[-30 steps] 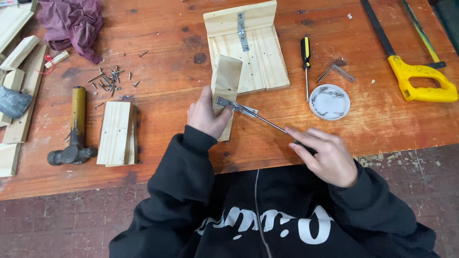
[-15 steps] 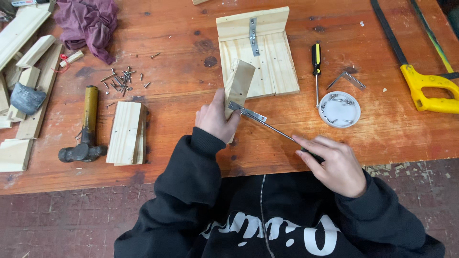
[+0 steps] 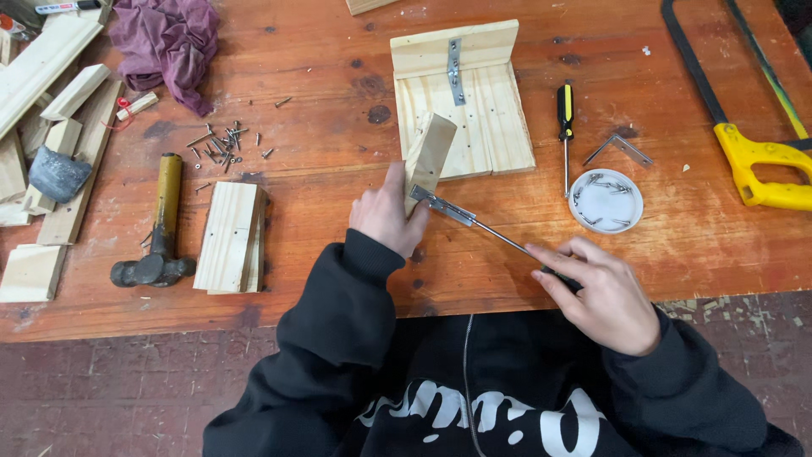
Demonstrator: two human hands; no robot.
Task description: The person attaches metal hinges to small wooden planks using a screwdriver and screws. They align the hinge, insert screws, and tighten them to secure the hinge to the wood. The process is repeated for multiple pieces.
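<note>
Nearby, hammer (image 3: 161, 233) beside stacked boards (image 3: 230, 237)

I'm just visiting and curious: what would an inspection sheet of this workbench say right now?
Surface: worn wooden table, stained, scuffed at the near edge.
Job's things: small wood block stood on end, metal bracket against its lower part, screwdriver tip at the bracket.
Clutter: hammer, loose screws, stacked boards, purple rag, L-shaped wood piece, second screwdriver, white dish of screws, yellow-handled saw, wood offcuts.
Grippers: left hand steadies the block; right hand grips the screwdriver handle.
Cables: nothing seen.
Surroundings: reddish brick floor.
</note>
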